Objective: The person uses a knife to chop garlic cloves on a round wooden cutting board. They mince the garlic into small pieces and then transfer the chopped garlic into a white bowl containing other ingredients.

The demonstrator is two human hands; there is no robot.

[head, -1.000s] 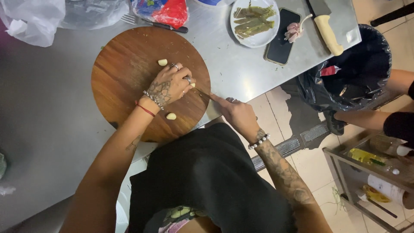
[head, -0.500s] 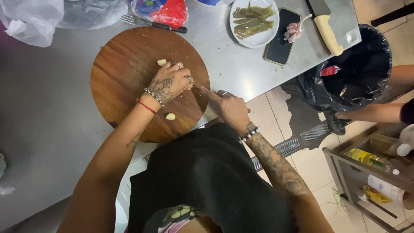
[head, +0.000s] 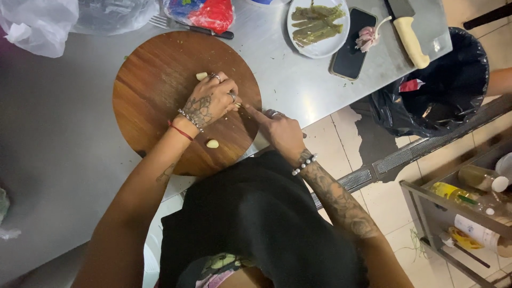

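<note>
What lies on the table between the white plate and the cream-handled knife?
In the head view, a dark phone and a pinkish garlic bulb lie between the white plate and the cream-handled knife.

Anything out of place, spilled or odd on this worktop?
Mostly tidy. A phone lies on the steel table among the food, against the plate of green strips and a garlic bulb. Two cloves lie loose on the round board near the left hand. Green specks are scattered around the board.
</note>
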